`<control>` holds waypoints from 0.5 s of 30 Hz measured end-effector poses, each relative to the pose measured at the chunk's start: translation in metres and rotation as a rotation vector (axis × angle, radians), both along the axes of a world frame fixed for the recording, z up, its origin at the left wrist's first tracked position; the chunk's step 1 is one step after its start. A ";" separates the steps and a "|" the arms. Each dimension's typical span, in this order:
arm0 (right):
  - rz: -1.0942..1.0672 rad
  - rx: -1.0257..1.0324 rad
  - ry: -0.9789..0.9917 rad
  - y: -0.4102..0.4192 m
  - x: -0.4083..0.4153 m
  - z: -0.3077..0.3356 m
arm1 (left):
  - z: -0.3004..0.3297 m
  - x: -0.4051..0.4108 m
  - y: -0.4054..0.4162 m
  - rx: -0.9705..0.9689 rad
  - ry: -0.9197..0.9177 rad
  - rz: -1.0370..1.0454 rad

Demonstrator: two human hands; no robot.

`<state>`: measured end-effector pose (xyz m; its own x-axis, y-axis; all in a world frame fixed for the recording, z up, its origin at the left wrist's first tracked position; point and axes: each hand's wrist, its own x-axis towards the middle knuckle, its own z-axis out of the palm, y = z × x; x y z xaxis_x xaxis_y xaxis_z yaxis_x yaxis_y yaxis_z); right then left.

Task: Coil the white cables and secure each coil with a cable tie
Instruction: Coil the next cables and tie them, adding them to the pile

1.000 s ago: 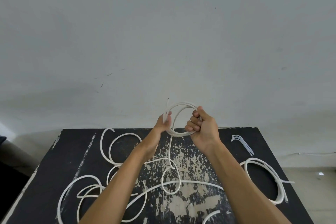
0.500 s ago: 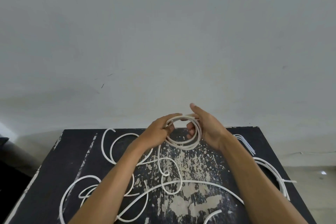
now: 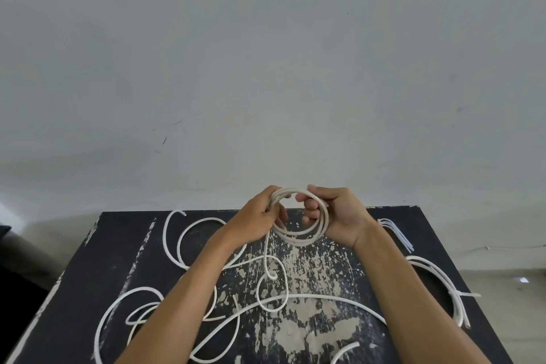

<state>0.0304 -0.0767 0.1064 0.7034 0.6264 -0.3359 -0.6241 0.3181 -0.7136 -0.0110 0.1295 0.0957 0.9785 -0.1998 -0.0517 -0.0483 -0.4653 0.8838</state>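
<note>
Holding a small white cable coil (image 3: 305,235) above the far middle of the black desk (image 3: 74,281), the left hand (image 3: 260,220) curls its fingers round the coil's left side and the right hand (image 3: 339,216) curls round its right side, so each grip is closed on the coil. A loose tail (image 3: 267,257) hangs from it to the worn desk top. Uncoiled cables (image 3: 189,236) sprawl across the left and near parts. A tied coil (image 3: 443,284) lies by the right edge, with spare cable ties (image 3: 396,233) near the far right corner beside it.
</note>
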 end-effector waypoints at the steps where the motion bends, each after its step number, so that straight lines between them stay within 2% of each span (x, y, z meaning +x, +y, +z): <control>1: 0.010 -0.026 -0.008 -0.001 0.000 -0.001 | 0.000 0.000 0.000 0.029 -0.001 -0.008; 6: 0.203 -0.388 -0.305 -0.007 0.002 0.004 | 0.006 0.001 0.001 0.209 0.080 -0.112; 9: 0.297 -0.581 -0.452 0.006 -0.001 0.014 | 0.015 0.005 -0.006 0.295 0.043 -0.138; 12: 0.232 -0.639 -0.475 0.018 -0.005 0.014 | 0.020 0.007 -0.009 0.211 0.020 -0.127; 15: 0.089 -0.528 -0.411 0.013 -0.006 0.015 | 0.015 0.005 -0.004 -0.045 0.074 -0.043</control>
